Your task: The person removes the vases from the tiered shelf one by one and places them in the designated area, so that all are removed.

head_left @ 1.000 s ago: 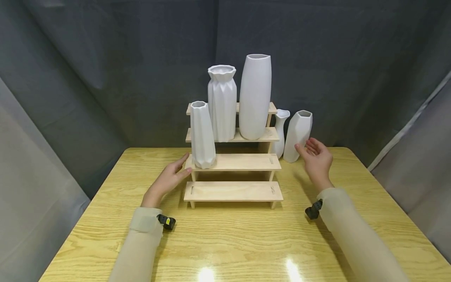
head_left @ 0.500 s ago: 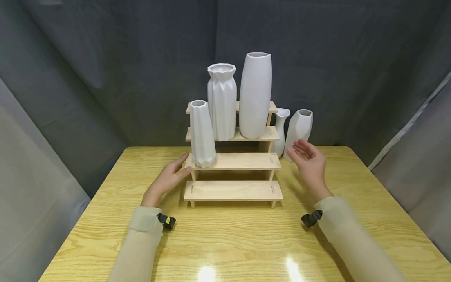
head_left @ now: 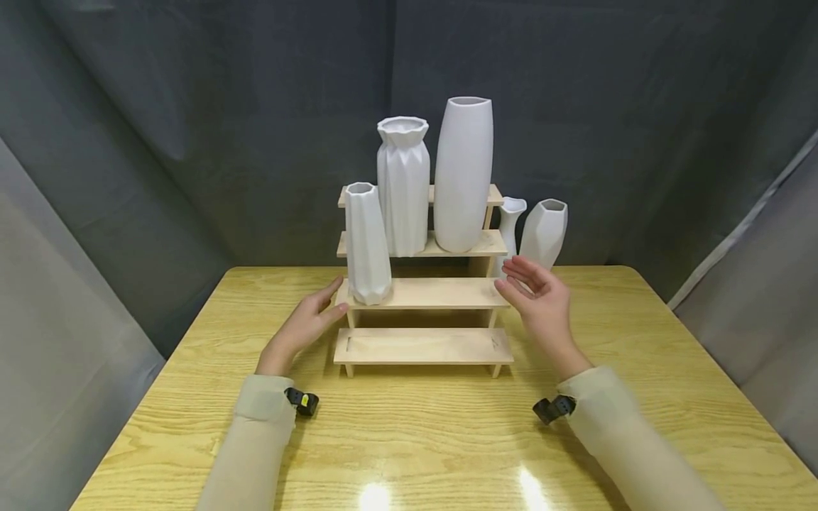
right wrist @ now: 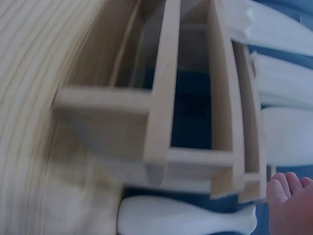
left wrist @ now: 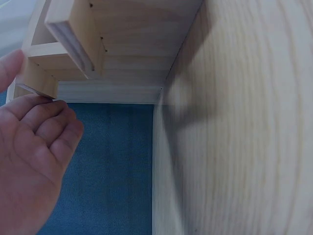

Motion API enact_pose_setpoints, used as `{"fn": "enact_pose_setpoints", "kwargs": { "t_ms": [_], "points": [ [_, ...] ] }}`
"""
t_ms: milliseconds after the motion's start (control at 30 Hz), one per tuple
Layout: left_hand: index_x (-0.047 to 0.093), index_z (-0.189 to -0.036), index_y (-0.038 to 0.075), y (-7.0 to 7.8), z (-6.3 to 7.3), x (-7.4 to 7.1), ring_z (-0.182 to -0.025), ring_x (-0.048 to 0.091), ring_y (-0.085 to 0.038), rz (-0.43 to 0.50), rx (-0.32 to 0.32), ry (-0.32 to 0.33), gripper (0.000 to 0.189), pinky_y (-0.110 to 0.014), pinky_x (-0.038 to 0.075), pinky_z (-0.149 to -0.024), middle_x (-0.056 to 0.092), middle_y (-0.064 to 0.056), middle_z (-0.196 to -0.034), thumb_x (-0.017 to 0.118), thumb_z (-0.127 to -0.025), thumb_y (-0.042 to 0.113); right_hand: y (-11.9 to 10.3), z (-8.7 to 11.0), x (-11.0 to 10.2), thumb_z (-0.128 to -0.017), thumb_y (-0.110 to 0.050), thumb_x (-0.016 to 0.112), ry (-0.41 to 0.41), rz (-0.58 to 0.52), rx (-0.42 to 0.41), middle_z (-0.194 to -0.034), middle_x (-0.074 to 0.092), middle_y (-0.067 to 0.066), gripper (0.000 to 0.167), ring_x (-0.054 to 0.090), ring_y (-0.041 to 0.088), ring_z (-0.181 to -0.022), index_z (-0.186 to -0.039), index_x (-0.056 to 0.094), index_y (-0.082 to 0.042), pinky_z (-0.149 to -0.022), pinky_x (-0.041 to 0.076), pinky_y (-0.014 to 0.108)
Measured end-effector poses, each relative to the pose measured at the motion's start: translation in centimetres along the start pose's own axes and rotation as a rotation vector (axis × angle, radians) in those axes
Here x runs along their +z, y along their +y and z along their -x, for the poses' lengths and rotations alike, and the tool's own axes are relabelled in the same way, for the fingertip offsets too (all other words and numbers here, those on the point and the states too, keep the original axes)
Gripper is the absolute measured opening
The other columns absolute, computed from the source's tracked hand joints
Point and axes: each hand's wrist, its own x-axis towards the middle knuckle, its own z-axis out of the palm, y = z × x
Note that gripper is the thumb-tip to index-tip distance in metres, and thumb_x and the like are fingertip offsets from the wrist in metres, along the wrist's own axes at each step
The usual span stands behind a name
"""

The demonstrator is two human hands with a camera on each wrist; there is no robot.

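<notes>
A wooden tiered display stand (head_left: 434, 348) stands on the table. My left hand (head_left: 303, 328) holds the left end of its second step from the bottom, thumb at the front edge and fingers behind; the left wrist view shows that board end between thumb and curled fingers (left wrist: 51, 122). My right hand (head_left: 540, 301) is loosely bent at the stand's right end, holding nothing. On the steps are a slim ribbed white vase (head_left: 367, 245), a pleated vase (head_left: 404, 191) with a flared neck and a tall smooth vase (head_left: 463, 177).
Behind my right hand, on the table, stand a faceted white vase (head_left: 543, 231) and a small flared-neck vase (head_left: 509, 227), partly hidden by stand and hand. The wooden table (head_left: 409, 440) reaches a dark curtain (head_left: 287, 128) at the back.
My right hand has moved left, away from the faceted vase, to the right end of the stand. The left hand and the vases have stayed where they were.
</notes>
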Motion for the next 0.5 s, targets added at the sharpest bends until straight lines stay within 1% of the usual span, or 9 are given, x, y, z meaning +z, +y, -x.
{"fn": "enact_pose_setpoints", "kwargs": {
  "t_ms": [100,233,367,500],
  "points": [
    [0.023,-0.156,0.003,0.1,0.0,0.0,-0.143,0.027,-0.039,-0.002,-0.005,0.002,0.068,-0.049,0.024,-0.117,0.023,-0.013,-0.16,0.052,-0.104,0.034,-0.6,0.2,0.8,-0.087,-0.008,0.077,-0.027,-0.026,-0.024,-0.129,0.059,0.025,0.052,0.06,0.028,-0.118,-0.132,0.056,0.006,-0.096,0.049,0.026],
    [0.024,-0.156,0.005,0.2,0.1,0.0,-0.143,0.028,-0.037,-0.007,-0.007,0.005,0.067,-0.047,0.025,-0.117,0.024,-0.013,-0.16,0.053,-0.103,0.035,-1.3,0.6,1.8,-0.086,-0.003,0.076,-0.053,-0.074,-0.047,-0.128,0.06,0.026,0.05,0.061,0.028,-0.116,-0.13,0.057,0.008,-0.096,0.05,0.029],
    [0.024,-0.156,0.005,0.1,0.1,0.0,-0.143,0.028,-0.037,-0.017,-0.005,0.003,0.067,-0.047,0.025,-0.117,0.024,-0.012,-0.16,0.052,-0.104,0.035,-1.8,0.9,2.9,-0.086,-0.002,0.076,-0.089,-0.13,-0.047,-0.128,0.061,0.023,0.052,0.06,0.029,-0.118,-0.131,0.055,0.011,-0.098,0.049,0.033],
    [0.024,-0.156,0.005,0.1,0.1,0.0,-0.143,0.029,-0.037,-0.024,-0.004,0.003,0.067,-0.047,0.026,-0.117,0.024,-0.012,-0.16,0.052,-0.104,0.035,-2.1,0.9,4.2,-0.087,-0.004,0.076,-0.129,-0.146,-0.043,-0.128,0.061,0.019,0.052,0.057,0.031,-0.121,-0.132,0.055,0.008,-0.101,0.047,0.036]
  ]
}}
